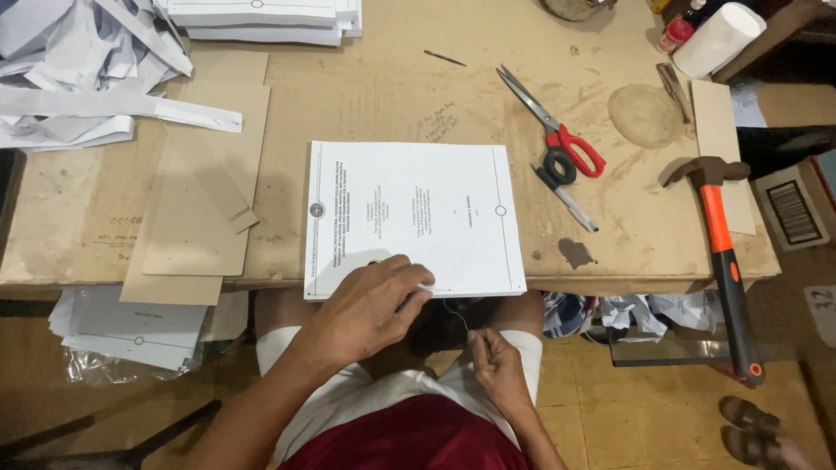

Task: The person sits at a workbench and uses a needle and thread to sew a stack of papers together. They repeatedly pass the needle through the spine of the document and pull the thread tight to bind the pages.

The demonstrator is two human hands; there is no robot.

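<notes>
A white stack of printed pages [416, 209] lies on the wooden worktable [366, 96], its near edge overhanging the table's front. My left hand [370, 306] presses down on the stack's near edge, fingers curled over it. Below the table edge, my right hand [496, 364] pinches a thin dark thread [459, 315] that runs up toward the stack's near edge. Whether a needle is on the thread I cannot tell.
Red-handled scissors [557, 130] and a pen [566, 198] lie right of the stack. An orange-handled hammer [723, 252] sticks out over the right front edge. Cardboard sheets [205, 191] lie left, paper offcuts [78, 78] at back left, more paper stacks [261, 17] behind.
</notes>
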